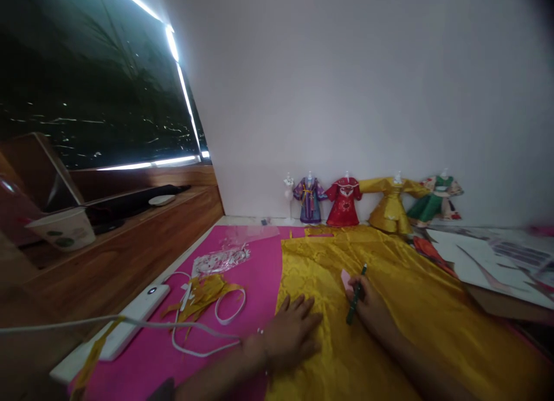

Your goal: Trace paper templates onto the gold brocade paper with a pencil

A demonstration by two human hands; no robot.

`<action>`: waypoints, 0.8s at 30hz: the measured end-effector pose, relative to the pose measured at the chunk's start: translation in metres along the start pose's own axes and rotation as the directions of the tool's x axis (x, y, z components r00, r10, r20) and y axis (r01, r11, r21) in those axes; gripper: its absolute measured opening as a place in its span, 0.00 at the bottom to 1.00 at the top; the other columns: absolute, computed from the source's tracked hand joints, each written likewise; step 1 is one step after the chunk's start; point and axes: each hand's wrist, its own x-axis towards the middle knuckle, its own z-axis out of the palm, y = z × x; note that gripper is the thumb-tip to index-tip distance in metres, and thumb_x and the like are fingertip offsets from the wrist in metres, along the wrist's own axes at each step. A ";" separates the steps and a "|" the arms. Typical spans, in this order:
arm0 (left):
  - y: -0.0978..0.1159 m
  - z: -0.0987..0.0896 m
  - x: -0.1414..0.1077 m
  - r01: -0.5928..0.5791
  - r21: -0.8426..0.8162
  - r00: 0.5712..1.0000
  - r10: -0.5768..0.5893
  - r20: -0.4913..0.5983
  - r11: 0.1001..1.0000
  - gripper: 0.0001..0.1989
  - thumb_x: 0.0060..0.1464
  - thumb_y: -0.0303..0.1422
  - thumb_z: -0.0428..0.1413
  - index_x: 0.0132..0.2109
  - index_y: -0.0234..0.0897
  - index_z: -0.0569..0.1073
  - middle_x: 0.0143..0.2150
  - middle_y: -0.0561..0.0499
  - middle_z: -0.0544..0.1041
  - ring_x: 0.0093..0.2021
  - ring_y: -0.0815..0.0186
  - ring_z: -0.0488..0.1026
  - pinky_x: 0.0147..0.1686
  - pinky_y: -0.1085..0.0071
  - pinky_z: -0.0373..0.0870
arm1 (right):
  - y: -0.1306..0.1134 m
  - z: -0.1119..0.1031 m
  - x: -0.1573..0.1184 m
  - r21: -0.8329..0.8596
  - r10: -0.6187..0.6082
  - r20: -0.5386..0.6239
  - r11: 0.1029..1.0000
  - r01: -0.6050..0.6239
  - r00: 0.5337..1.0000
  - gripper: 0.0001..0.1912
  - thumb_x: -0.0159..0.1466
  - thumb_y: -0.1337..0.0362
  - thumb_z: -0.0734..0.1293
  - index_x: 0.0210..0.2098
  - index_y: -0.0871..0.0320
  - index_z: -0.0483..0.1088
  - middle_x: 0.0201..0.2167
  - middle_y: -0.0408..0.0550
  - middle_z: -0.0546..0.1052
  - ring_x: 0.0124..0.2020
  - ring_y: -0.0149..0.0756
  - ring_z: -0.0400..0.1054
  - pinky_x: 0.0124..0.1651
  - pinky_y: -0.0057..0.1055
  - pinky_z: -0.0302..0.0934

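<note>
A sheet of shiny golden-yellow fabric (402, 285) is spread over the pink mat. My left hand (289, 334) lies flat near the fabric's left edge, fingers stretched out. To its right, my right hand (367, 303) is closed around a slim dark green pencil (355, 303), which slants with its pale end up. A small pink piece (345, 278) shows beside the right fingertips; I cannot tell whether it is held or lies on the fabric.
Small dresses on stands, one of them red (344, 202), line the wall. On the pink mat (259, 274) are yellow scraps (208, 291) and a looping white cord. A white power strip (134, 323) sits left; papers (489, 268) lie right. A paper cup (64, 231) stands on the wooden ledge.
</note>
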 end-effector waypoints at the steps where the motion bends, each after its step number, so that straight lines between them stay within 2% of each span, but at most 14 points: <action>1: -0.001 0.000 0.001 -0.006 0.002 1.000 0.006 -0.019 1.000 0.30 0.63 0.45 0.56 0.68 0.41 0.63 0.73 0.36 0.54 0.72 0.41 0.50 0.67 0.38 0.46 | -0.001 0.000 0.000 0.003 0.010 0.002 1.000 -0.010 1.000 0.11 0.59 0.52 0.64 0.35 0.53 0.67 0.29 0.44 0.75 0.29 0.44 0.71 0.32 0.36 0.66; 5: 0.002 0.002 -0.009 -0.009 0.003 0.997 0.009 -0.079 1.000 0.25 0.63 0.44 0.56 0.64 0.41 0.67 0.71 0.39 0.60 0.71 0.44 0.55 0.68 0.40 0.48 | -0.003 0.000 -0.002 0.008 0.034 0.026 0.999 -0.034 0.999 0.12 0.59 0.52 0.65 0.36 0.53 0.68 0.28 0.44 0.75 0.28 0.43 0.71 0.32 0.36 0.65; 9: 0.016 0.006 -0.026 0.009 -0.015 0.994 -0.011 -0.113 1.000 0.23 0.61 0.41 0.58 0.61 0.43 0.69 0.70 0.42 0.62 0.70 0.43 0.56 0.67 0.40 0.51 | -0.003 -0.001 -0.003 0.010 0.041 0.055 0.999 -0.041 0.998 0.12 0.58 0.51 0.67 0.35 0.52 0.69 0.27 0.44 0.75 0.27 0.44 0.70 0.30 0.37 0.64; 12: 0.024 0.011 -0.031 0.026 -0.034 0.987 -0.031 -0.159 0.999 0.19 0.61 0.38 0.57 0.58 0.43 0.70 0.67 0.44 0.66 0.68 0.46 0.60 0.67 0.43 0.53 | -0.001 -0.002 -0.002 0.028 0.020 0.050 0.999 -0.021 0.999 0.12 0.58 0.51 0.68 0.35 0.52 0.69 0.28 0.45 0.75 0.30 0.45 0.71 0.32 0.38 0.65; 15: 0.026 0.012 -0.024 0.045 -0.054 0.972 -0.056 -0.230 0.998 0.09 0.61 0.33 0.55 0.48 0.41 0.74 0.56 0.46 0.74 0.59 0.53 0.68 0.66 0.49 0.55 | 0.001 -0.003 -0.002 0.016 0.037 0.050 0.999 -0.038 0.998 0.13 0.58 0.51 0.69 0.34 0.52 0.68 0.28 0.44 0.74 0.30 0.44 0.70 0.33 0.38 0.64; 16: 0.024 0.011 -0.019 0.057 -0.062 0.964 -0.071 -0.257 0.996 0.06 0.61 0.32 0.54 0.44 0.40 0.74 0.51 0.47 0.75 0.54 0.56 0.70 0.64 0.52 0.58 | 0.001 -0.003 -0.003 0.026 0.044 0.051 0.999 -0.046 0.998 0.14 0.58 0.50 0.70 0.34 0.52 0.68 0.28 0.44 0.74 0.30 0.43 0.70 0.33 0.37 0.63; 18: 0.017 0.008 -0.008 0.087 -0.085 0.945 -0.109 -0.307 0.993 0.07 0.62 0.29 0.50 0.38 0.38 0.72 0.43 0.46 0.75 0.46 0.59 0.71 0.55 0.57 0.66 | -0.001 -0.003 -0.003 0.061 0.045 0.056 0.997 -0.049 0.997 0.15 0.58 0.50 0.71 0.34 0.52 0.67 0.28 0.44 0.73 0.30 0.42 0.69 0.33 0.36 0.63; 20: 0.008 0.004 0.003 0.107 -0.121 0.925 -0.144 -0.350 0.987 0.07 0.61 0.28 0.49 0.36 0.38 0.71 0.40 0.46 0.74 0.42 0.60 0.71 0.46 0.62 0.69 | -0.004 -0.003 -0.003 0.093 0.035 0.065 0.995 -0.041 0.997 0.17 0.58 0.48 0.70 0.33 0.52 0.65 0.28 0.43 0.72 0.29 0.41 0.68 0.33 0.36 0.64; 24: -0.007 -0.001 0.020 0.069 -0.206 0.899 -0.150 -0.410 0.976 0.05 0.59 0.26 0.50 0.36 0.38 0.70 0.39 0.49 0.74 0.40 0.63 0.72 0.41 0.68 0.69 | -0.011 -0.001 -0.001 0.117 0.009 0.090 0.993 -0.019 0.996 0.19 0.58 0.45 0.70 0.31 0.52 0.63 0.26 0.42 0.71 0.28 0.39 0.68 0.32 0.34 0.65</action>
